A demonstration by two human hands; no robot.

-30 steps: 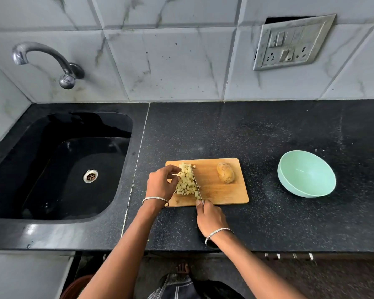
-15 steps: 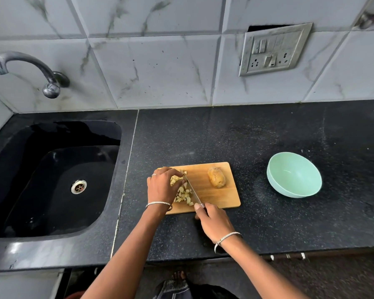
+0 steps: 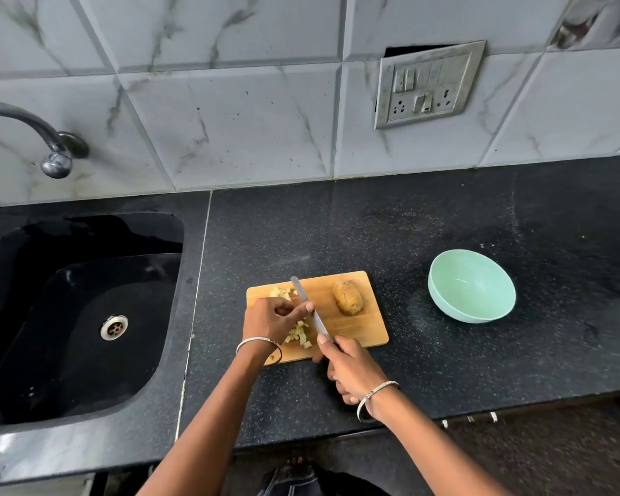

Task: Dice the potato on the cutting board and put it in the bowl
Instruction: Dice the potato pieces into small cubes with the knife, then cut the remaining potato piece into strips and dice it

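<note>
Left to right: a black sink (image 3: 86,316) lies well left of both hands. The left hand (image 3: 269,320) curls its fingers over the diced potato (image 3: 299,334), one fingertip against the blade of the knife (image 3: 310,309); whether it holds any pieces cannot be told. The right hand (image 3: 351,370) grips the knife handle at the near edge of the cutting board (image 3: 358,331). An unpeeled potato piece (image 3: 348,298) sits just right of the blade. The mint bowl (image 3: 471,286) stands well right of the right hand, apart from the board.

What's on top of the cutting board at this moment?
Potato cubes at its left, a brown potato piece at the right, the knife blade between. The left hand covers part of the cubes.
</note>
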